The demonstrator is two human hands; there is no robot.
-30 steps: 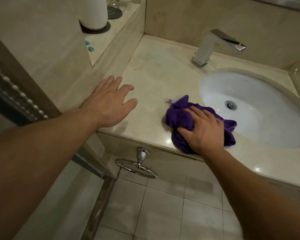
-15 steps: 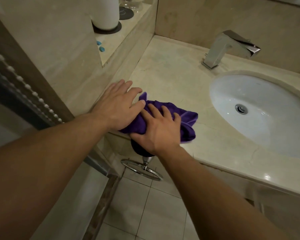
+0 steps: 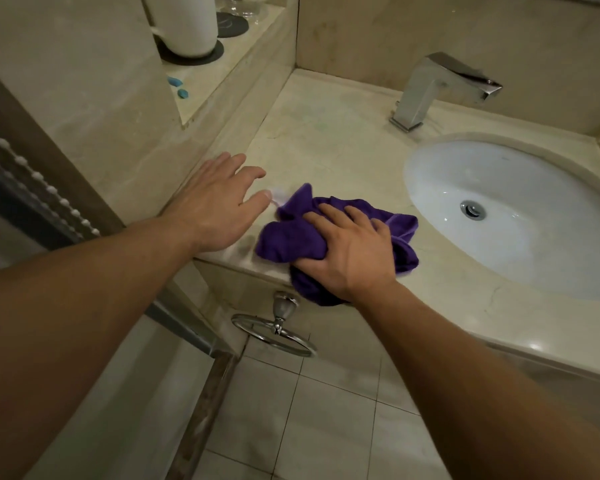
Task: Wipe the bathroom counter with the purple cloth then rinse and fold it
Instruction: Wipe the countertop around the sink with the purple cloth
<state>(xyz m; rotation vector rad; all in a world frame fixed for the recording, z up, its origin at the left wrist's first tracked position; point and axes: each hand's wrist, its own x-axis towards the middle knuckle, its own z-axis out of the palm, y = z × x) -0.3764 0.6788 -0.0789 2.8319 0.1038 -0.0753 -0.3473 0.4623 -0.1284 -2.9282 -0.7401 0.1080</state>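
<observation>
There is one purple cloth (image 3: 281, 240), one counter (image 3: 326, 140), one oval white sink (image 3: 534, 188) with one drain (image 3: 472, 210), one chrome faucet (image 3: 426, 88), one towel ring (image 3: 274, 330) and two hands. The cloth lies bunched on the counter's front edge, left of the sink, with part of it hanging over the edge just above the towel ring. The right hand (image 3: 347, 247) sits on top of the bunch, fingers bent over it and thumb tucked against its near side, gripping it against the stone. The left hand (image 3: 215, 202) is spread wide, palm down, at the counter's front left corner, holding nothing; its thumb lies just beside the cloth's upper tip, apart from it, and whether the palm touches the stone cannot be told. On the raised ledge (image 3: 222, 74) to the left stand one white container (image 3: 187, 22) on a dark coaster (image 3: 201, 57) and two small blue pieces (image 3: 178, 86). The faucet stands behind the sink, well apart from both hands. Pale floor tiles (image 3: 326, 427) lie below.
</observation>
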